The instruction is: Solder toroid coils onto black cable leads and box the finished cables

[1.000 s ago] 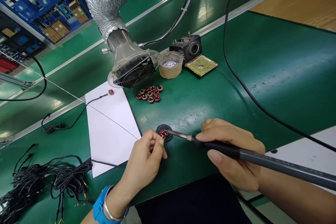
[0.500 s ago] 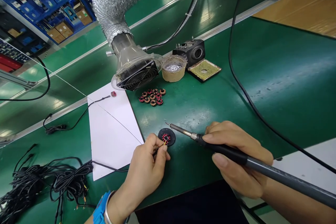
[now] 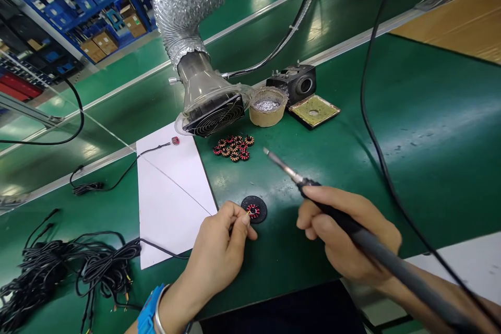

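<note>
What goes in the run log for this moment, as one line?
left hand: pinching wire at coil on black disc | right hand: holding soldering iron, tip raised off coil | spare coils beyond

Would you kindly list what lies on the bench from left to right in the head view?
Cable bundle → white sheet → left hand → black disc → right hand.

A small coil [image 3: 253, 211] is set on a round pad [image 3: 260, 204], just right of a paper sheet [image 3: 172, 203]. Behind it a cluster of coils [image 3: 234, 148] is laid, before the fan hood [image 3: 213, 115]. A cable bundle [image 3: 58, 271] is heaped far left.
</note>
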Demonstrator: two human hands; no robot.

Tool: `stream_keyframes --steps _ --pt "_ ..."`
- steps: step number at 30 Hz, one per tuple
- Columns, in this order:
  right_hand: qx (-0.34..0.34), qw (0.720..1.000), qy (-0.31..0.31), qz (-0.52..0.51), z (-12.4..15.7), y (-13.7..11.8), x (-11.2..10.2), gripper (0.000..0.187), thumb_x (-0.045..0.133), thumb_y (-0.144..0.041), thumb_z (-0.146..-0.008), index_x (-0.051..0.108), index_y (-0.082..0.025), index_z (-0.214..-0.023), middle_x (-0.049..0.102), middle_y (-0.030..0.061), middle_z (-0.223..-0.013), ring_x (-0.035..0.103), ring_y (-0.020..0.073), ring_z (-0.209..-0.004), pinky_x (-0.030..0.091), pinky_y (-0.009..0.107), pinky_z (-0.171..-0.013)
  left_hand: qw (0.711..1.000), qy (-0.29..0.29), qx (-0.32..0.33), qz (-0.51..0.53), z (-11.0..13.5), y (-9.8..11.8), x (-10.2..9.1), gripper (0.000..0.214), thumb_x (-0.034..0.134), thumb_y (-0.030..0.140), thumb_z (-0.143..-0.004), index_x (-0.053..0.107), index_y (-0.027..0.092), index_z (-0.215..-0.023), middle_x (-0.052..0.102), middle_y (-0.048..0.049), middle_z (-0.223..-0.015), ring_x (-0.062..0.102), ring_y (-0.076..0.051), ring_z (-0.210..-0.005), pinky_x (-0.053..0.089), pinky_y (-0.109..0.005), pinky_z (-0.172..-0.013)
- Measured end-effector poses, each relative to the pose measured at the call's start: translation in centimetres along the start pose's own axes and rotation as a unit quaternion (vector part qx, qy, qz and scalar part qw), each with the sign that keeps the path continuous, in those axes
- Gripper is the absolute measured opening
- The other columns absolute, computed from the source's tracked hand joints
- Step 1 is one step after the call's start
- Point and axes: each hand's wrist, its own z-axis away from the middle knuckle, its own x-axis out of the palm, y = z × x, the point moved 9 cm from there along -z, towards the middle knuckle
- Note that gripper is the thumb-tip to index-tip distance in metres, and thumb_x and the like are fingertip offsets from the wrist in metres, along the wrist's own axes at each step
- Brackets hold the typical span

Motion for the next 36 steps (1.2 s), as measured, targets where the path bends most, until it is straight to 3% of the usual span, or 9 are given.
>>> stream_keyframes --steps 2,5,10,16,24,31,36 --pt "0.026 0.998 -0.050 0.038 -0.9 0.4 1.3 0.037 0.053 -0.004 -0.088 0.060 -0.023 -0.120 0.065 -0.0021 -0.073 0.060 0.0096 -0.056 0.052 0.022 -0.052 0.999 -0.024 -0.012 0.045 -0.2 -0.5 0.1 0.031 0.037 0.043 -0.099 0.054 0.021 -0.085 0.071 0.0008 -0.078 0.044 -0.010 -0.049 0.032 -0.023 -0.049" --pt "0.013 0.986 -0.138 0.089 -1.8 0.6 3.4 0.024 0.055 -0.007 -0.088 0.062 -0.021 -0.105 0.070 0.0010 -0.085 0.066 0.0118 -0.069 0.055 0.022 -0.066 0.994 -0.040 -0.014 0.099 -0.5 -1.0 0.2 0.032 0.035 0.044 -0.100 0.053 0.020 -0.086 0.072 -0.0008 -0.080 0.042 -0.009 -0.046 0.033 -0.022 -0.047" --pt "0.005 0.964 -0.243 0.108 -1.6 1.8 6.2 0.024 0.051 -0.008 -0.085 0.059 -0.020 -0.103 0.065 0.0016 -0.081 0.059 0.0138 -0.070 0.049 0.025 -0.064 0.992 -0.039 -0.014 0.117 -0.7 -1.2 0.3 0.034 0.034 0.044 -0.100 0.052 0.019 -0.085 0.074 -0.0024 -0.080 0.039 -0.007 -0.041 0.030 -0.023 -0.044" --pt "0.000 0.963 -0.250 0.106 -1.2 2.4 7.1 0.024 0.047 -0.007 -0.086 0.058 -0.020 -0.103 0.062 0.0017 -0.082 0.056 0.0137 -0.072 0.046 0.025 -0.065 0.994 -0.038 -0.002 0.102 -0.4 -0.8 0.4 0.037 0.031 0.046 -0.101 0.050 0.020 -0.085 0.071 -0.0006 -0.078 0.040 -0.008 -0.044 0.031 -0.023 -0.048" --pt "-0.034 0.971 -0.230 0.063 -1.6 1.4 7.0 0.026 0.048 -0.005 -0.085 0.060 -0.019 -0.103 0.064 0.0006 -0.079 0.055 0.0123 -0.069 0.047 0.023 -0.066 0.998 -0.011 0.062 -0.006 0.4 1.7 -0.4 0.026 0.033 0.035 -0.102 0.050 0.021 -0.087 0.064 -0.0013 -0.083 0.057 -0.015 -0.074 0.039 -0.028 -0.070" --pt "-0.053 0.972 -0.224 0.047 -1.4 1.0 7.1 0.027 0.049 -0.006 -0.087 0.059 -0.020 -0.108 0.065 -0.0010 -0.076 0.056 0.0117 -0.067 0.047 0.022 -0.065 0.997 -0.015 0.064 -0.034 0.8 2.0 -0.2 0.021 0.033 0.031 -0.102 0.048 0.021 -0.091 0.063 -0.0018 -0.083 0.057 -0.017 -0.075 0.039 -0.030 -0.070" --pt "-0.051 0.962 -0.264 0.055 -0.3 1.6 7.6 0.031 0.049 -0.009 -0.089 0.054 -0.021 -0.117 0.065 0.0022 -0.087 0.057 0.0142 -0.073 0.049 0.025 -0.068 0.997 -0.023 0.059 -0.045 0.8 1.9 -0.2 0.020 0.033 0.031 -0.102 0.048 0.021 -0.091 0.063 -0.0026 -0.084 0.057 -0.018 -0.076 0.038 -0.030 -0.070"
